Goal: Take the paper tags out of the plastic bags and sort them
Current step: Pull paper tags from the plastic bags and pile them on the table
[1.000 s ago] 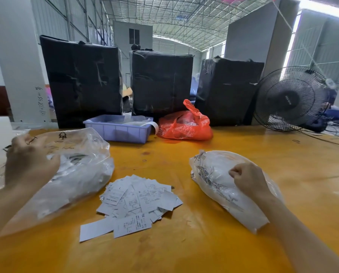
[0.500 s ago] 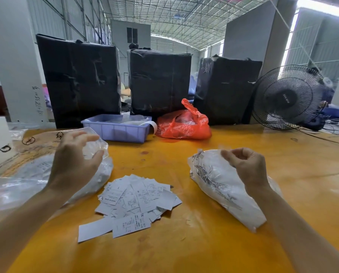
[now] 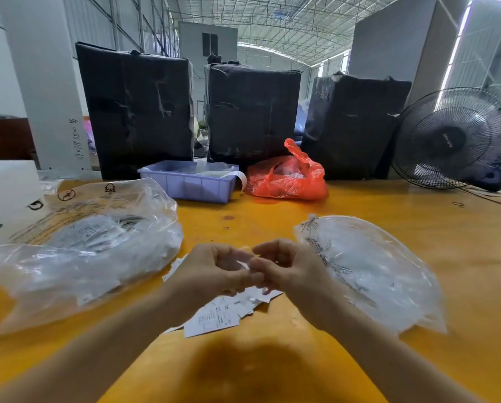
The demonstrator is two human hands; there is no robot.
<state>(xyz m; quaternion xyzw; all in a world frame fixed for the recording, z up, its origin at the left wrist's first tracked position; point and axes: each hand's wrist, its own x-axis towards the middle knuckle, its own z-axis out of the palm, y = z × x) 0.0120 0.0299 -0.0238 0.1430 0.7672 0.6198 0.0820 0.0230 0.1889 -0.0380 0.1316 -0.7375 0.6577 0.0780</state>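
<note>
Paper tags [image 3: 214, 317]: a loose heap of white printed slips is lying flat on the table [image 3: 272, 367], directly under both hands; the nearest slip is showing its long axis running roughly left to right, tilted a little up toward the right, and the rest are fanning every way.
Small item in hand: something thin, pale and glossy is sitting between the two hands; it is too small and blurred to tell its long axis or whether it is a tag or a little bag.
Left hand [image 3: 214, 271]: it is hovering over the heap, fingers [image 3: 245, 276] curled in and pinching the left side of that small item.
Right hand [image 3: 287, 269]: it is meeting the left one at the middle, fingers curled and pinching the other side, fingertips of both hands touching.
Left plastic bag [image 3: 83, 251]: a big crumpled clear bag with printed slips inside is resting left of the heap, its edge just beside it.
Right plastic bag [image 3: 368, 269]: a clear bag is lying right of the heap, close behind the right wrist, holding pale contents.
Step in hand: probably working one small piece open or apart over the heap.
Next move: likely calling for a gentle pull apart, then dropping the slip onto the right pile; no separate sorted piles are showing yet.
Beyond: a lilac plastic tray [image 3: 185, 184] and an orange-red bag [image 3: 287, 178] are sitting at the far table edge.
</note>
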